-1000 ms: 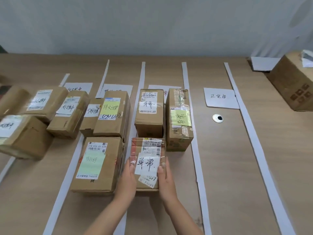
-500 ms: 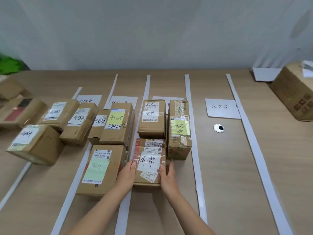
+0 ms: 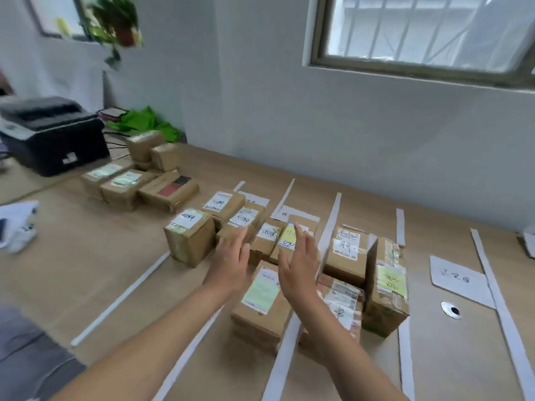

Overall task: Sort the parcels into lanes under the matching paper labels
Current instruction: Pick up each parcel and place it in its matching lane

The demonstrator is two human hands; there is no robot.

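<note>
Several brown cardboard parcels stand in lanes marked by white paper strips on the wooden table. The parcel with a white handwritten label lies in the third lane, in front of another labelled parcel and beside a tall parcel with a yellow note. My left hand and my right hand hover above the sorted parcels, fingers straight, holding nothing. A paper lane label lies in the lane to the right. More parcels wait in a group at the far left.
A black printer stands at the table's far left, with green cloth behind the unsorted parcels. White papers lie near the left edge. A round cable hole sits in the right lane. A window is set in the wall above.
Both hands have let go of the white-labelled parcel, which now lies in its lane, and lifted up and leftward. The view has swung left and upward, showing the printer and unsorted parcels.
</note>
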